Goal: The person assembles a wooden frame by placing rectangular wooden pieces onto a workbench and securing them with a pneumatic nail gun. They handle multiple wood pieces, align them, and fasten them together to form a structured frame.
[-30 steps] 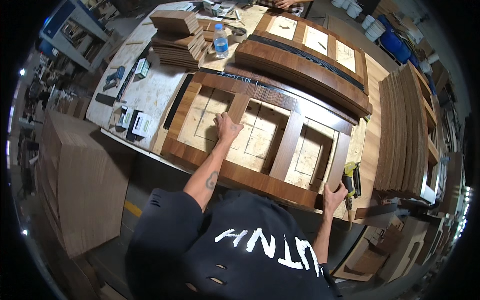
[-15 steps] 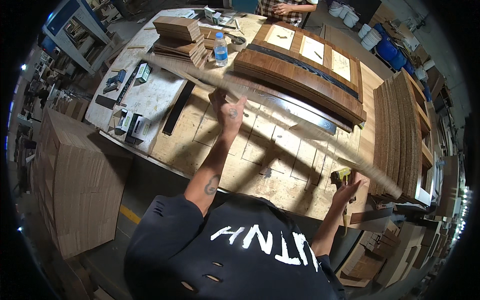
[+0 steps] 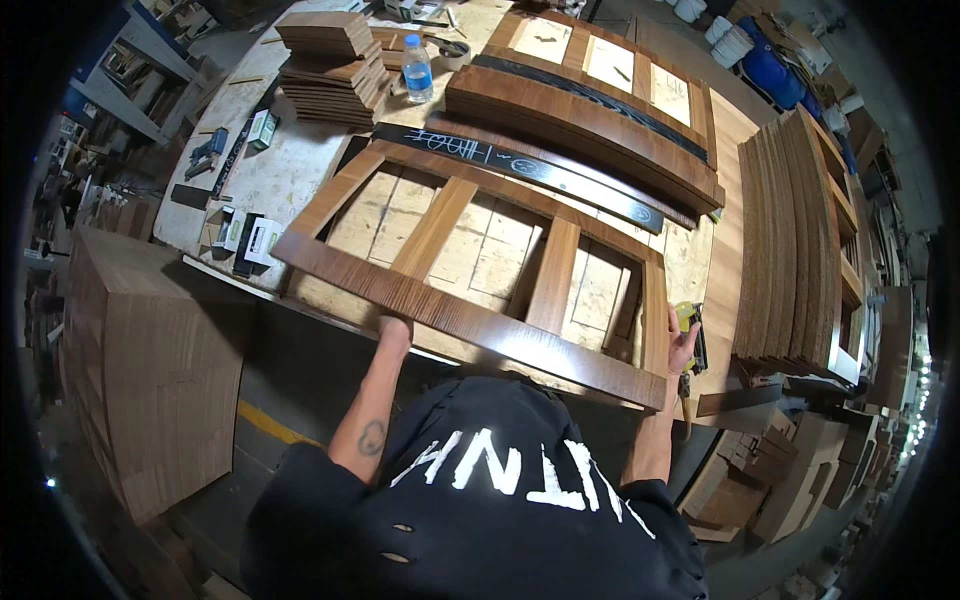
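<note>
A brown wooden frame (image 3: 548, 285) with three openings lies face up, slightly slanted, above the near part of the worktable. Its front rail appears raised off the tabletop. My left hand (image 3: 396, 330) grips that rail from beneath, its fingers hidden under the wood. At the frame's right end, my right hand (image 3: 682, 346) holds the short side, fingers along the outer edge. Close beside that hand sits a yellow-and-black tool (image 3: 698, 338). Behind the frame lies a dark strip with pale markings (image 3: 520, 168).
Stacked brown panels (image 3: 580, 125) fill the table's far side. A water bottle (image 3: 417, 70) stands by a pile of short boards (image 3: 325, 70). Small boxes (image 3: 262, 240) and a blue tool (image 3: 208, 150) lie left. Tall panel stacks (image 3: 785, 240) stand right; another stack (image 3: 160, 360) is left.
The frame has swung from a blurred, edge-on tilt to nearly flat over the table. My left hand has come nearer and under the front rail; my right hand has shifted slightly.
</note>
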The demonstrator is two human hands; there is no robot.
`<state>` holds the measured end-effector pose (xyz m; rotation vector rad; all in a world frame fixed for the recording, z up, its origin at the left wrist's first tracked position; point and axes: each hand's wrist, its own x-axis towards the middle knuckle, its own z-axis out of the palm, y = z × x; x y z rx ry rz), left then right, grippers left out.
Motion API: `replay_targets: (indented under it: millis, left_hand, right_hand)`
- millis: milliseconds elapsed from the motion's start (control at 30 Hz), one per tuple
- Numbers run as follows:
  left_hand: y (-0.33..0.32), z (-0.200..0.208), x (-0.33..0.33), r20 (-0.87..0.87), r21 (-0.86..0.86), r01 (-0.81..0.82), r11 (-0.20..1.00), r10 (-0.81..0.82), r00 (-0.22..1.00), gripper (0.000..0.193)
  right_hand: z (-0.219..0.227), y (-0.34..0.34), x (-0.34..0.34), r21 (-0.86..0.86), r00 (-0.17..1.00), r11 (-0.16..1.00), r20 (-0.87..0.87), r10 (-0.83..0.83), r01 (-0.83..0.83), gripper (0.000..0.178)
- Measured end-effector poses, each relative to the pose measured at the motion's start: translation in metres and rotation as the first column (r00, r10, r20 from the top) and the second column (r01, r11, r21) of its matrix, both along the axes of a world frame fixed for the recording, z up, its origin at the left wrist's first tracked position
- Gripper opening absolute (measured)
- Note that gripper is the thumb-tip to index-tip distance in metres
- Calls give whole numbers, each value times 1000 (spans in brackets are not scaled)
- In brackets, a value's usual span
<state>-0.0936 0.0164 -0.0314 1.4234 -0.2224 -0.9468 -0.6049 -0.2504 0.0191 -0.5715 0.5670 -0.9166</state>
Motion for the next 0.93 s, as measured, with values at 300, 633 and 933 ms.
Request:
replay_targets:
  millis: [300,633,933]
  left_hand:
    - [59,50,-41,-616,56,-301,952,270,740,121]
    - [37,44,-6,-218,548,154,822,-38,975,55]
    - [17,22,-18,-346,426,-6,905,169,923,97]
  right_hand:
    - [-6,4,46,-82,857,991,-499,-129,102,55]
    - [-17,-10,61,-307,73,949,-950,-302,-69,74]
    - [-34,25,97,-324,-239,942,-911,-337,-92,88]
